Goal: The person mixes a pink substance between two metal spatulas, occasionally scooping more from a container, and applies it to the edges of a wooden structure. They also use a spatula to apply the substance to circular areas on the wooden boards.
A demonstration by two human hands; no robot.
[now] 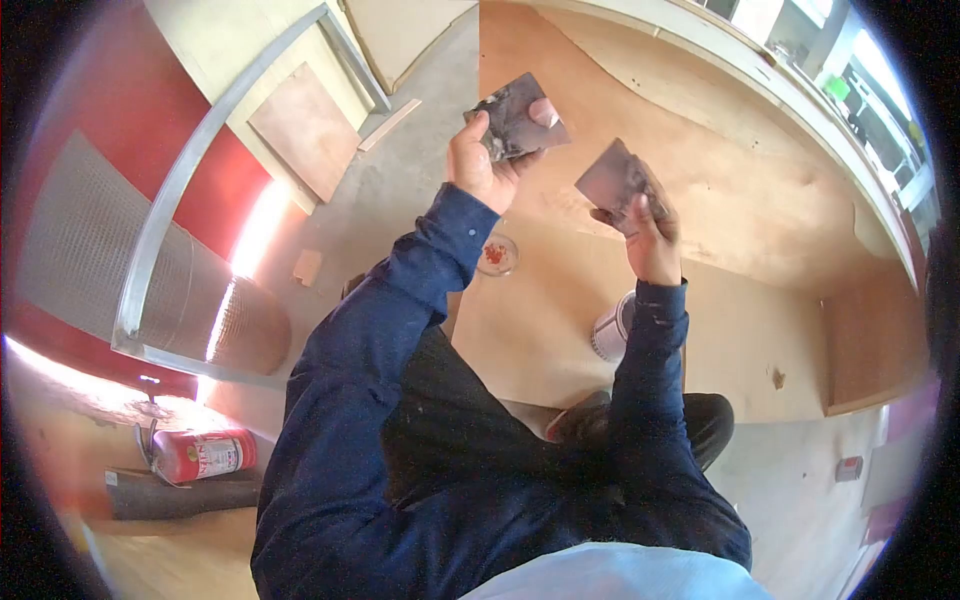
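Note:
My left hand (487, 165) is closed round a dark, flat, squarish plate (520, 112) with pale smears, held up in front of the plywood. My right hand (652, 235) grips a second dark, flat plate (608, 178), its thumb across the face. The two plates are apart, tilted at different angles. Below my hands, a small round clear dish (498, 255) with red bits in it rests on the plywood. Beside my right forearm is a white can (610, 330), partly hidden by the sleeve.
A wooden panel (850, 340) stands upright at the right. Along the left runs a metal frame (170, 210) before a red wall. A red fire extinguisher (215, 455) lies at the lower left. A small wood block (307, 267) sits on the floor.

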